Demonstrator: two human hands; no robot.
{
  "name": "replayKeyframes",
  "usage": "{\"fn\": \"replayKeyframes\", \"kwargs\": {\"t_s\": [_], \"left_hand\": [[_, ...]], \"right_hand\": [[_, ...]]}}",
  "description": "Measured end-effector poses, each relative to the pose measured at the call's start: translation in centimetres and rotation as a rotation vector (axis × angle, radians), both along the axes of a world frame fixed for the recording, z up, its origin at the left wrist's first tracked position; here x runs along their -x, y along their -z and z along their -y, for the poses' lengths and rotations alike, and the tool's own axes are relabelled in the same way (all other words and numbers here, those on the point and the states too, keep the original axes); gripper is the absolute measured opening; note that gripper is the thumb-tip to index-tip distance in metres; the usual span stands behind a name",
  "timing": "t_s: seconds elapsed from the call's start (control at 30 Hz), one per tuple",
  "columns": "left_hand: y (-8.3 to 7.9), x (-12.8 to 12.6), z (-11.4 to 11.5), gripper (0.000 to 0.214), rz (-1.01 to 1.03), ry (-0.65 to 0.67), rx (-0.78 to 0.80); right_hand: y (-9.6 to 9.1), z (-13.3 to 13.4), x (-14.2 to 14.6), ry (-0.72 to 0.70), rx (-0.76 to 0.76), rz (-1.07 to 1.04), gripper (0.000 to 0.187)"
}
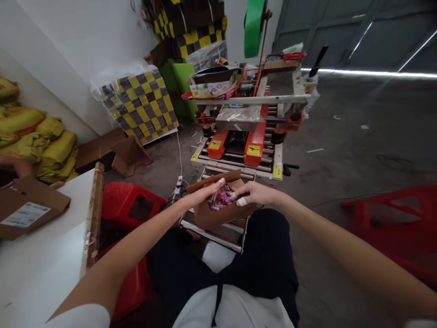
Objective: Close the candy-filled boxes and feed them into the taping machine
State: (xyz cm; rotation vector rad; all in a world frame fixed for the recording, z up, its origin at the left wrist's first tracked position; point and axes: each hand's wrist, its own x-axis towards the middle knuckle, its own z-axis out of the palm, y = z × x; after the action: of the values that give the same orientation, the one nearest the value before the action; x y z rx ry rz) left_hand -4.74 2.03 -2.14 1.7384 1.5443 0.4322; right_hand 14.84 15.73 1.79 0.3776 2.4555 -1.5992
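Observation:
A small open cardboard box (208,216) rests on metal rollers (218,237) just past my knees. Pink wrapped packets (221,197) fill it. My left hand (201,193) lies over the box's left side, its fingers stretched across the flap toward the packets. Over the right side my right hand (254,193), with white tape on its fingertips, bends its fingers down into the packets. What those fingers grip is hidden.
Ahead stands a red carton-sealing machine (239,136) with a taped box (239,118) on it. A white table (37,269) at left carries a flat carton (27,209); another person's hand (15,165) shows there. Red plastic stools (129,205) flank me. Yellow sacks (41,141) line the wall.

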Motion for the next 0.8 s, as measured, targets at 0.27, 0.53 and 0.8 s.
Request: {"fn": "replayKeyframes", "kwargs": {"t_s": [0.27, 0.53, 0.8], "left_hand": [[0.0, -0.1, 1.0, 0.066, -0.079, 0.049, -0.132], [-0.1, -1.8, 1.7, 0.051, -0.456, 0.257, -0.347], [1.4, -2.5, 2.0, 0.047, -0.516, 0.306, -0.378]], "right_hand": [[0.7, 0.4, -0.3, 0.103, 0.055, -0.016, 0.048], [1.6, 1.7, -2.2, 0.216, 0.051, -0.286, 0.066], [0.3, 1.7, -1.7, 0.219, -0.161, -0.237, 0.054]]}}
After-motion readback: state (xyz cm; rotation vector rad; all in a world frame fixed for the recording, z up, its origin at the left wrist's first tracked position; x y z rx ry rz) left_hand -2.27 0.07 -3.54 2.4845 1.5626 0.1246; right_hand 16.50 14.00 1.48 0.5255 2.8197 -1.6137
